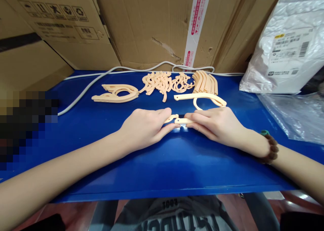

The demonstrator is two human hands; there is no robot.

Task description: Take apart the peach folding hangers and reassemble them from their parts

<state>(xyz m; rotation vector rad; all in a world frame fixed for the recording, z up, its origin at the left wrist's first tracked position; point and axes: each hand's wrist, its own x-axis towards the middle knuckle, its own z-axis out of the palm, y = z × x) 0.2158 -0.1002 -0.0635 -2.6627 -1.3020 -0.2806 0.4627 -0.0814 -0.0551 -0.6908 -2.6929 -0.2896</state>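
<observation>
Over the middle of the blue table, my left hand [148,127] pinches a small cream plastic piece [172,118] with a curved end. Facing it, my right hand [217,124] pinches a flat cream arm [182,121] with a hole near its tip. The two pieces lie almost tip to tip; whether they touch is hard to tell. Just beyond my right hand are a longer cream arm [197,96] and a curved piece [196,104], partly hidden by the hand. My fingers cover much of both held pieces.
Behind are assembled cream pieces [115,93], a loose pile of hooks [158,82] and stacked curved arms [205,82]. A white cable [91,84] runs along the back, before cardboard boxes [157,28]. A white package [286,55] and clear plastic [296,114] lie right.
</observation>
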